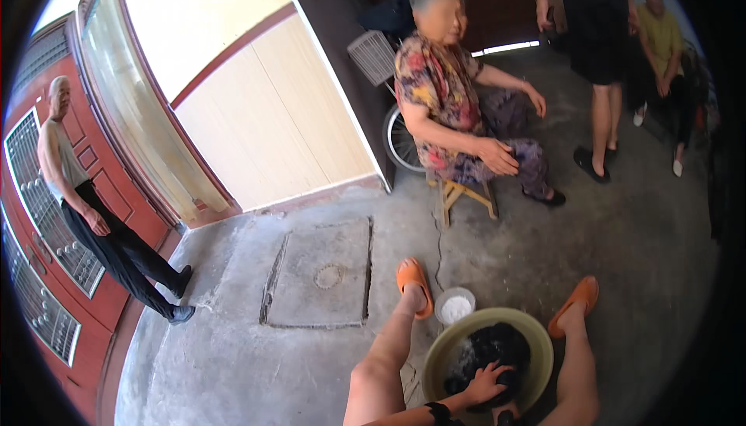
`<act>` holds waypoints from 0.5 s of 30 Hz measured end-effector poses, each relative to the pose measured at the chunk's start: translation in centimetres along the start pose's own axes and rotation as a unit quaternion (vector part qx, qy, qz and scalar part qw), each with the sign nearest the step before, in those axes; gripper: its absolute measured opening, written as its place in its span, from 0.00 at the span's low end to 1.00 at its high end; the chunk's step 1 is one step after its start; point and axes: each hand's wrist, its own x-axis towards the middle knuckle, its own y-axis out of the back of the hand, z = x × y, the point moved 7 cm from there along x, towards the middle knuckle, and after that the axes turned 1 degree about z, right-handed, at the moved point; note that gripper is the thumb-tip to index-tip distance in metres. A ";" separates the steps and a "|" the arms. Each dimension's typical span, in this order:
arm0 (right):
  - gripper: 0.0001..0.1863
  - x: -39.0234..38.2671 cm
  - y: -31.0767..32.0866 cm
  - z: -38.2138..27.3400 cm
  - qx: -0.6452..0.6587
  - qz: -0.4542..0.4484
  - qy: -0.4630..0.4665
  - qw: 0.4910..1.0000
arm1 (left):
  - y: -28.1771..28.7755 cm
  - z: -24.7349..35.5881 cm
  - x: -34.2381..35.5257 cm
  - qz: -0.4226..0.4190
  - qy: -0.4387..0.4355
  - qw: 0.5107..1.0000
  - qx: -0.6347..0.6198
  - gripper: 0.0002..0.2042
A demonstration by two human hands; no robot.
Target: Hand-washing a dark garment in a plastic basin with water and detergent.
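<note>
A wide olive-green basin (542,334) stands on the floor between my legs, with dark wet cloth (497,346) bunched inside. Whitish suds show on the cloth's left side. My left hand (486,384), a black band at its wrist, lies on the cloth with its fingers spread apart. Close beside it, at the lower edge, only a small part of my right hand (507,408) shows over the basin's near side. Its fingers are hidden, so what it holds cannot be made out. A small bowl of white powder (455,307) sits just beyond the basin's rim.
Ahead, a person in a flowered shirt (447,92) sits on a low wooden stool (466,197), near a bicycle wheel (404,137). Another stands by red doors (93,270) at left. Two more people are at far right. A square concrete cover (311,290) is set in the floor.
</note>
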 end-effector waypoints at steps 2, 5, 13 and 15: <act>0.23 0.1 -0.3 1.2 -0.013 0.024 -0.001 1.000 | 0.2 -3.5 1.9 0.066 -0.015 0.997 -0.046 0.25; 0.23 2.4 -1.8 0.5 -0.034 0.052 0.017 0.998 | 3.5 -7.4 3.4 0.156 -0.017 0.985 -0.072 0.20; 0.26 3.8 1.5 -7.4 -0.253 0.182 0.167 0.935 | 2.9 -11.4 3.5 0.008 0.110 0.987 0.118 0.28; 0.32 3.5 1.3 -7.0 -0.427 0.229 0.246 0.840 | 1.8 -6.2 1.6 -0.073 0.072 0.977 0.186 0.33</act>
